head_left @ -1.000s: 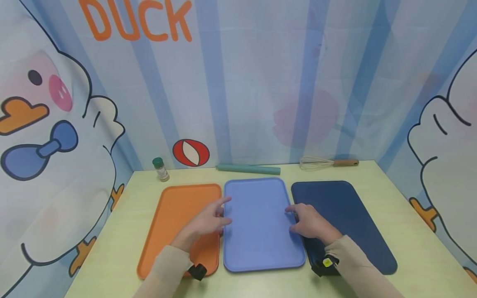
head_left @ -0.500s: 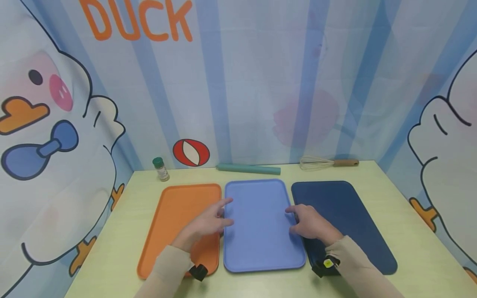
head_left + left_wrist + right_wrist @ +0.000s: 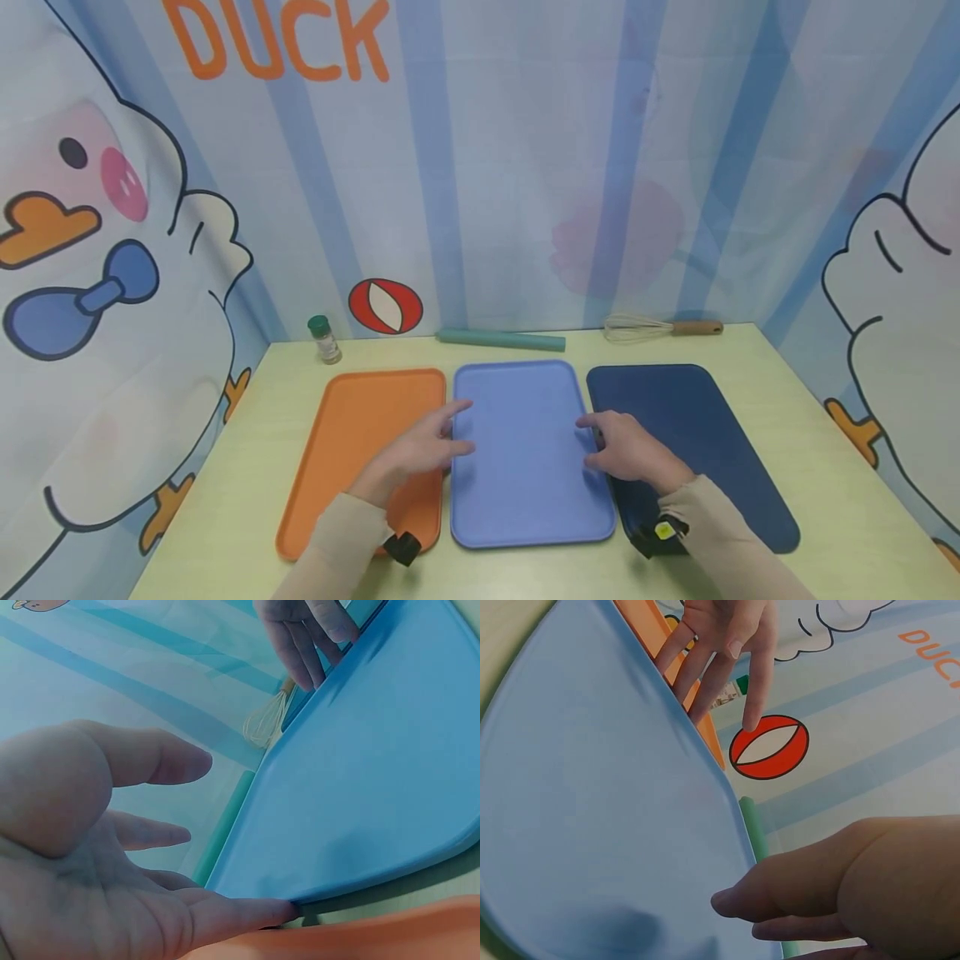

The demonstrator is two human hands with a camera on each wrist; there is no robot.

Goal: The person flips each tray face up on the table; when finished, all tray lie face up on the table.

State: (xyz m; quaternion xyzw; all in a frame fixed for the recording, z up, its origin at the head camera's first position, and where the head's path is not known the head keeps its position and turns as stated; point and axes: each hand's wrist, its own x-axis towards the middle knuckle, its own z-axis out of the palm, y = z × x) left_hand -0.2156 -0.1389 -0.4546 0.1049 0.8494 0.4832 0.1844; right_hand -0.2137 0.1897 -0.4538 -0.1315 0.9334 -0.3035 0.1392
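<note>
left hand [image 3: 420, 443]: wide, at left edge of light-blue tray [image 3: 528, 492]
right hand [image 3: 628, 446]: wide, at its right edge
whisk [image 3: 667, 327]: behind navy tray [image 3: 667, 404]

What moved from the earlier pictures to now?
The left hand edged slightly right, and the far end of the light blue tray shifted a tiny bit the same way. No new grip shows. The right hand, orange tray, dark blue tray and whisk stayed put.

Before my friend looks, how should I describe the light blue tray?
Find the pale yellow table in front of the striped backdrop. The light blue tray lies between the left hand and right hand. Its light blue sets it apart from the orange tray and navy tray alongside.
</note>
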